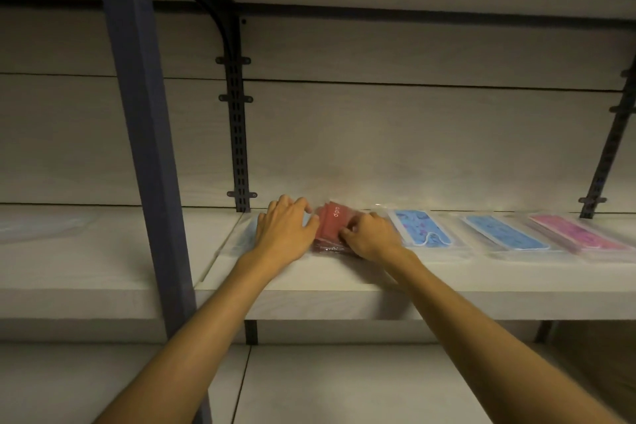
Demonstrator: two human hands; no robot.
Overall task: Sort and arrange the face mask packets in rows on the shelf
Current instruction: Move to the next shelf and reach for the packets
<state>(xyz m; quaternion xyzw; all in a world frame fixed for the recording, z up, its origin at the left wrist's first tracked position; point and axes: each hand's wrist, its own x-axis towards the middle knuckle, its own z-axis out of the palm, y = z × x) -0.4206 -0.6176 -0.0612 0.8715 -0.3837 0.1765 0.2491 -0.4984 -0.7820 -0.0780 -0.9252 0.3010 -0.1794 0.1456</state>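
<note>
Working at the white shelf (pixel 309 282), I keep packets flat along its back half so they read as one row; to my right lie a blue patterned mask packet (pixel 425 229), a second blue packet (pixel 506 234) and a pink packet (pixel 578 232), side by side and slightly angled, presumably grouped by colour. The red mask packet (pixel 332 227) sits between my hands, just left of the first blue one, where I judge the row continues. My left hand (pixel 284 229) lies palm down with fingers nearly straight, pressing a pale packet (pixel 246 237) mostly hidden beneath it, its fingertips touching the red packet's left edge; this steadies both. My right hand (pixel 371 236) has fingers curled, pinching the red packet's right edge to square it.
</note>
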